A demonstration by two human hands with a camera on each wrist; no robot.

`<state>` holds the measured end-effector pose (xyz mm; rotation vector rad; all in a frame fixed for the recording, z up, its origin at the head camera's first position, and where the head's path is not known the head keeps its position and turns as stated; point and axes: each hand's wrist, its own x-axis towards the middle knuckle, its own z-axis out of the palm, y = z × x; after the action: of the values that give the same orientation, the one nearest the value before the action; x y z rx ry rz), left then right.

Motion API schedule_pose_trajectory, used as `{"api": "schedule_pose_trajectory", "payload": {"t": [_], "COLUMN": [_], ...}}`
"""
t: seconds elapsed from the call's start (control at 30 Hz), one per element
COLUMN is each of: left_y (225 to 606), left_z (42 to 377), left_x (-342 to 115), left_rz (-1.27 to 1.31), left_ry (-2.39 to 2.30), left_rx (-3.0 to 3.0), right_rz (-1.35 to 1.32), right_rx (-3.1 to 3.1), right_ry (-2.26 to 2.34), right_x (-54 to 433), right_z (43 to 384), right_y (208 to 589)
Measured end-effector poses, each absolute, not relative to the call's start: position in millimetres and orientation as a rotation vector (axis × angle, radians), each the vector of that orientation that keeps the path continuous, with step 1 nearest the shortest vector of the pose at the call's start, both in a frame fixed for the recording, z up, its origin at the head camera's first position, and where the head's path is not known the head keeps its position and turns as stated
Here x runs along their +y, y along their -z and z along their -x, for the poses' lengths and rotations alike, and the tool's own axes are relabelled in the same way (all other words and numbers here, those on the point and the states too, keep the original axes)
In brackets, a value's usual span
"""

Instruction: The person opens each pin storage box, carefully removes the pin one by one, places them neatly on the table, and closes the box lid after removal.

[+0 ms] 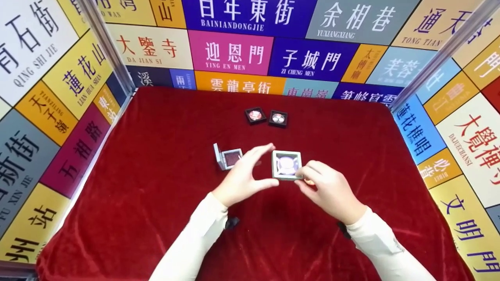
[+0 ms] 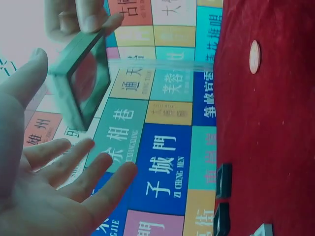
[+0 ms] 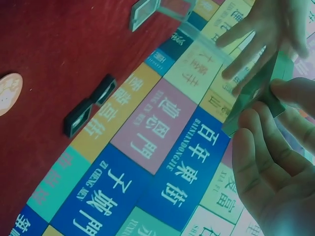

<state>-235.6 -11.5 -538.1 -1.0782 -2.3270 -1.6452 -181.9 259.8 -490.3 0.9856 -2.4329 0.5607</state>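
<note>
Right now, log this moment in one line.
right hand: pinches framed case | left hand: spread beside it | open grey case: on red cloth

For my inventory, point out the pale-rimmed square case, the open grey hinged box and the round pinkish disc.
Pale-rimmed square case (image 1: 287, 152): head view, on its top rim.
Open grey hinged box (image 1: 233, 158): head view, on its dark lining.
Round pinkish disc (image 2: 254, 56): left wrist view, middle of its face.

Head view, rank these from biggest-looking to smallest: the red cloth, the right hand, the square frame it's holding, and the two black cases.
1. Red cloth
2. Right hand
3. Square frame
4. Left black case and right black case, too alike to rank apart
</note>
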Motion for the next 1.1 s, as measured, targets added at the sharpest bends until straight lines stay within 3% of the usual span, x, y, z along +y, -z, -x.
{"api": "schedule_pose_trajectory", "payload": {"t": [0.23,0.4,0.67,0.93,1.1], "left_y": [536.1,535.6,533.0,533.0,532.0], "left_z": [234.0,234.1,233.5,231.0,227.4], "left_x": [-9.6,-10.9,-15.8,-15.9,-12.1], "left_rz": [1.071,1.040,1.009,0.982,1.006], "left_ry": [1.562,1.665,1.794,1.847,1.828], "left_rx": [-2.316,-2.269,-2.212,-2.210,-2.223], "right_rz": [-1.023,-1.013,-0.804,-0.498,-0.579], "right_rx": [-2.421,-2.446,-2.427,-2.351,-1.958], "right_ry": [-0.577,-0.854,-1.277,-2.004,-2.702], "right_x": [256.5,258.6,267.1,265.9,247.3], "right_z": [179.4,178.7,182.6,189.5,191.0], "right_y": [489.8,489.7,489.8,512.0,530.9]}}
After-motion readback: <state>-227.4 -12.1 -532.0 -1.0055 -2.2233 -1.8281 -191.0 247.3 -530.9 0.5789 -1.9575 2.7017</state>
